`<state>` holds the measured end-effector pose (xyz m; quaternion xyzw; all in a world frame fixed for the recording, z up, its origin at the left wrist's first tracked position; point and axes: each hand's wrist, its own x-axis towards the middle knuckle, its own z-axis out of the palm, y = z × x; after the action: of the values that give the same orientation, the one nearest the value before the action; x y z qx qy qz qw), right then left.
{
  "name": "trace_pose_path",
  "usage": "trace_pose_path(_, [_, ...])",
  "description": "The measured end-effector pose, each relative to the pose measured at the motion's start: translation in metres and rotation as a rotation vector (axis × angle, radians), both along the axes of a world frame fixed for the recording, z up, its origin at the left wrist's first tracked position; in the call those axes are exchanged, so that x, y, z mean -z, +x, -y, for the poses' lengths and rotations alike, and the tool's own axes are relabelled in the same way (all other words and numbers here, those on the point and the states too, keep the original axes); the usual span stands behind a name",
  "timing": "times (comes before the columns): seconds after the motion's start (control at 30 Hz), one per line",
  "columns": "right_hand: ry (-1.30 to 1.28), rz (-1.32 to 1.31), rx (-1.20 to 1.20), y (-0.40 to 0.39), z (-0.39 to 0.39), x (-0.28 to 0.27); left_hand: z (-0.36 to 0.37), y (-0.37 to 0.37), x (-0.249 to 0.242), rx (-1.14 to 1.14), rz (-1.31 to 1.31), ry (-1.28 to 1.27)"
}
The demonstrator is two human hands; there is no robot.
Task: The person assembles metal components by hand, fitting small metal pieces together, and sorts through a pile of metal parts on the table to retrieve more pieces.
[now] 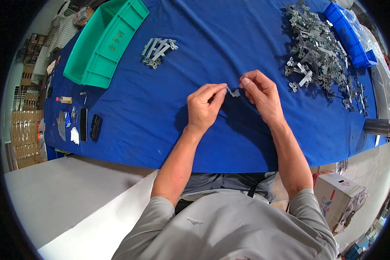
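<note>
Between the thumb and forefinger of my left hand [205, 107] is one end of a small metal bracket [234, 92], which sticks out toward the right. My right hand [263, 95] is just beside it with thumb and fingertips pinched together; whatever they hold, if anything, is too small to make out. Both hands are above the blue cloth [195, 149]. Farther off to the left lies a small group of similar metal brackets [159, 51]. On the right side of the cloth is a large loose heap of brackets [314, 47].
A green bin [100, 58] stands at the far left, a blue bin [349, 37] at the far right. A phone [83, 125], a black case [96, 127] and a small bottle [65, 100] lie at left. A dark cylinder [378, 127] is by the right edge.
</note>
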<state>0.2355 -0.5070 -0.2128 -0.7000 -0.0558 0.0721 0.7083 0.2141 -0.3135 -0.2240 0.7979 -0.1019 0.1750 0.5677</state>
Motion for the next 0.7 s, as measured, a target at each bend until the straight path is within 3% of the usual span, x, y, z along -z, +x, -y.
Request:
trace_pose_path(0.17, [-0.142,0.042,-0.087,-0.003,-0.001,0.001,-0.004,0.001,0.001,-0.078,-0.357,-0.413])
trace_pose_path(0.5, [-0.282,0.12,-0.075,-0.002,-0.004,0.004,-0.003,-0.001,-0.002,-0.057,-0.379,-0.335])
trace_pose_path(0.7, [-0.292,0.153,-0.06,-0.002,-0.004,0.009,-0.006,0.0,0.001,-0.005,-0.211,-0.233])
